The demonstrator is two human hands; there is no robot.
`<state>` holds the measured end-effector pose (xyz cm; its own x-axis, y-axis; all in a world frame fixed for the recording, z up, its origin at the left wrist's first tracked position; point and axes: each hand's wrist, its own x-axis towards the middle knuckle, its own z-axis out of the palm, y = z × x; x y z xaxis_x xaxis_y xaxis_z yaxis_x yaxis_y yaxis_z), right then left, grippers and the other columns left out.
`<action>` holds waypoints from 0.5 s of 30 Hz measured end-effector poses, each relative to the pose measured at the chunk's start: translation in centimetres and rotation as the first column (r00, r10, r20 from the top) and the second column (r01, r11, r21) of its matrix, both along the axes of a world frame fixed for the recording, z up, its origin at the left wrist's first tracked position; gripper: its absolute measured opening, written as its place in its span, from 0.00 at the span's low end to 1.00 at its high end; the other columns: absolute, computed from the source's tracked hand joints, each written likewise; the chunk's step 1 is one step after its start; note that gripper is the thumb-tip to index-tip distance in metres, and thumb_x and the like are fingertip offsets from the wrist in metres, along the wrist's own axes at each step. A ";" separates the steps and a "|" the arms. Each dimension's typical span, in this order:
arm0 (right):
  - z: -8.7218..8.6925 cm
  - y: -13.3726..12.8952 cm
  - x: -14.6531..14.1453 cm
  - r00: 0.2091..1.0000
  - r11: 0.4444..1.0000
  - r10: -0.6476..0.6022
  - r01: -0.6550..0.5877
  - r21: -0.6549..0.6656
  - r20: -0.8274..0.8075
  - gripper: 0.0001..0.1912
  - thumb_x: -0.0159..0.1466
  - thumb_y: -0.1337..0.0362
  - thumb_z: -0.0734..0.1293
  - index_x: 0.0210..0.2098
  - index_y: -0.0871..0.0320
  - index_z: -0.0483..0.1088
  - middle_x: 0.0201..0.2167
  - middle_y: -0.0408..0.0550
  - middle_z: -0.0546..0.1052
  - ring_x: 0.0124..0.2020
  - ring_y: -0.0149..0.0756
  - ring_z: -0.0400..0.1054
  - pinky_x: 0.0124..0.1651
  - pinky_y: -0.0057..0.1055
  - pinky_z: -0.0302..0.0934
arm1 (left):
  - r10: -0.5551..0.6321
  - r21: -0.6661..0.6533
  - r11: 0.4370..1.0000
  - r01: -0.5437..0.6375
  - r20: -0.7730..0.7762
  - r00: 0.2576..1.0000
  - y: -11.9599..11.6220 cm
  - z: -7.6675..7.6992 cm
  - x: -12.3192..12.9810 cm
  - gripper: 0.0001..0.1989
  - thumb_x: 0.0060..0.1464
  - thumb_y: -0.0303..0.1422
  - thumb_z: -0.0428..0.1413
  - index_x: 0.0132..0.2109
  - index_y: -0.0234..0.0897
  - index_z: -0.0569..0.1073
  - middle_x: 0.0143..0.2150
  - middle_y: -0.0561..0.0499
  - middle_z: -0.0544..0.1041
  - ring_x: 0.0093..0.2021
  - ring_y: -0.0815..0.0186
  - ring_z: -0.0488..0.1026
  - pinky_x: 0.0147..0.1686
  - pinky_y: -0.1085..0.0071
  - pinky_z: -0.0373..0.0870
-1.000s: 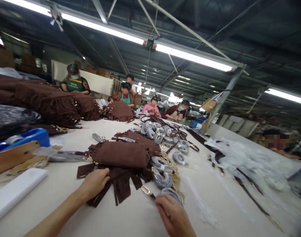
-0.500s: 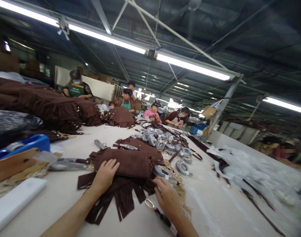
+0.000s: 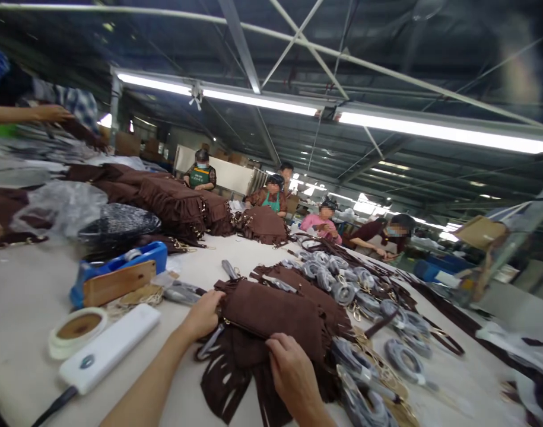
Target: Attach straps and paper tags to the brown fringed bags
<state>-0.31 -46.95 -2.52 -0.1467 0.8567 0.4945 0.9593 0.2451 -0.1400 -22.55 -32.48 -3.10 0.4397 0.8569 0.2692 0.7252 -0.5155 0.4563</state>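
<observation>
A brown fringed bag (image 3: 271,305) lies in front of me on top of other brown fringed pieces. My left hand (image 3: 204,317) is closed on its left end, fingers curled over the corner. At the bag's front edge, my right hand (image 3: 293,370) has bent fingers gripping the material, with the thumb out of sight. Dark fringe strips (image 3: 226,379) spread over the table between my hands. Grey wrapped coiled straps (image 3: 360,391) lie close to the right of my right hand. Another brown fringed bag (image 3: 298,281) lies just behind.
To the left are a blue tape dispenser (image 3: 153,258), a tape roll (image 3: 55,338) and a white corded device (image 3: 111,347). Brown bags are piled (image 3: 164,196) at the back left. More coiled straps (image 3: 342,290) lie at right. Several co-workers sit beyond; another person's arm (image 3: 26,114) reaches in at far left.
The view has swung left. My left hand has gone from lying flat on the bag to holding its left end. My right hand has shifted from the right corner to the front edge.
</observation>
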 end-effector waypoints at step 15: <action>0.4 4.9 -10.2 0.815 0.945 -0.259 0.103 -0.311 -0.518 0.09 0.60 0.59 0.66 0.37 0.56 0.65 0.32 0.51 0.81 0.36 0.47 0.77 0.36 0.36 0.69 | -0.138 -0.057 0.985 0.163 0.311 0.940 -0.3 0.9 0.1 0.16 0.49 0.24 0.49 0.46 0.36 0.71 0.43 0.46 0.77 0.44 0.61 0.73 0.47 0.66 0.69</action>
